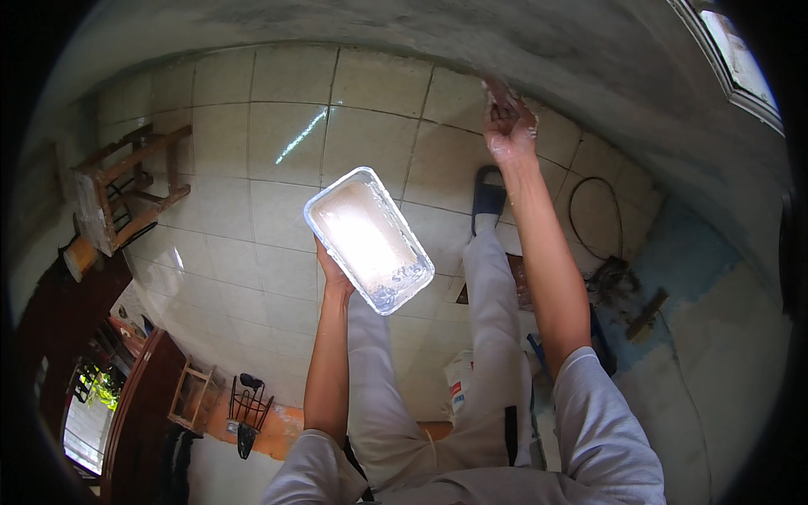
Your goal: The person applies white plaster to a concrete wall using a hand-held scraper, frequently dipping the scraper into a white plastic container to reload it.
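My left hand [333, 271] grips the side of a rectangular tub [313, 210] in front of me, its fingers mostly hidden beneath. A pale, creamy paste [358, 227] covers the bottom of the tub, bright with glare, and its rim and one end are smeared white. Out to the front right, my right hand [510, 130] reaches close to the grey wall [581, 76]. Its palm is turned upward and its fingers stretch toward the wall, apart from one another. White residue coats the fingers and palm. I see no tool in it, though the fingertips are in shadow.
Pale floor tiles [286, 210] lie below, with a wooden stool [126, 189] at the left. My foot wears a dark slipper [488, 192]. A thin cable loop [594, 217] lies by the right wall. A white bucket [459, 379] stands behind my legs. A window [741, 59] is at upper right.
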### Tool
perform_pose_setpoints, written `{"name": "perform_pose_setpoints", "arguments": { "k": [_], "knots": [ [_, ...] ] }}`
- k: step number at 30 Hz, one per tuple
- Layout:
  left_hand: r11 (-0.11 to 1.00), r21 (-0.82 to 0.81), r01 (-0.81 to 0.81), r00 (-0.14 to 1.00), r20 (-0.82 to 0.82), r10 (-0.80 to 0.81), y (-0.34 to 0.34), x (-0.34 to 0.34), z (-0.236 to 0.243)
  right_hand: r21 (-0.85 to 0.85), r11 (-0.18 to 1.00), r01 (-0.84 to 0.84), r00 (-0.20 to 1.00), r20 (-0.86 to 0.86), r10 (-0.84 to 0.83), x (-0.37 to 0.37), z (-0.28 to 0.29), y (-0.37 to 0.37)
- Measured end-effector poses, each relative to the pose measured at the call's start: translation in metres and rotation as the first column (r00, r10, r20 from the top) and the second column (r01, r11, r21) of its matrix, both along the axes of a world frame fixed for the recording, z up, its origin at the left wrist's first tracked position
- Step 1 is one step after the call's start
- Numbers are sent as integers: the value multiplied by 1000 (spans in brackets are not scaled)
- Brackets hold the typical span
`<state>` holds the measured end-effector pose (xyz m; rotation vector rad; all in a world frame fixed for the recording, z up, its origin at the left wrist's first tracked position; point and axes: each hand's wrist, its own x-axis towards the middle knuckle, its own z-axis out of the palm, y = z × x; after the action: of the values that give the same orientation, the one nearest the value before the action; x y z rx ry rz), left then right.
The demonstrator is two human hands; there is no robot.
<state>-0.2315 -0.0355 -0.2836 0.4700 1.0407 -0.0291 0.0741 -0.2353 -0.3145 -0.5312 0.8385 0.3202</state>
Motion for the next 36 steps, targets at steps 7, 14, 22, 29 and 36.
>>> {"name": "perform_pose_setpoints", "arguments": {
  "k": [7, 14, 22, 29, 36],
  "knots": [
    [1000, 26, -6, 999, 45, 5, -12, 36, -1, 94, 984, -149, 989, 2, 149, 47, -74, 118],
    [998, 59, -11, 998, 70, 7, 16, 29, -13, 283, 940, 189, 982, -83, -173, 96, -18, 61],
    [987, -117, -112, 993, 9, 114, 23, 31, -8, -10, 982, 191, 981, -27, -191, 46, -35, -15],
    [997, -62, -47, 996, 78, 52, 13, 35, -22, -78, 987, -140, 984, -122, 130, 74, -83, 74],
    [995, -76, -62, 995, 72, 68, 11, 38, -24, 133, 970, 204, 979, -25, -202, 112, -30, -5]
  ]
}}
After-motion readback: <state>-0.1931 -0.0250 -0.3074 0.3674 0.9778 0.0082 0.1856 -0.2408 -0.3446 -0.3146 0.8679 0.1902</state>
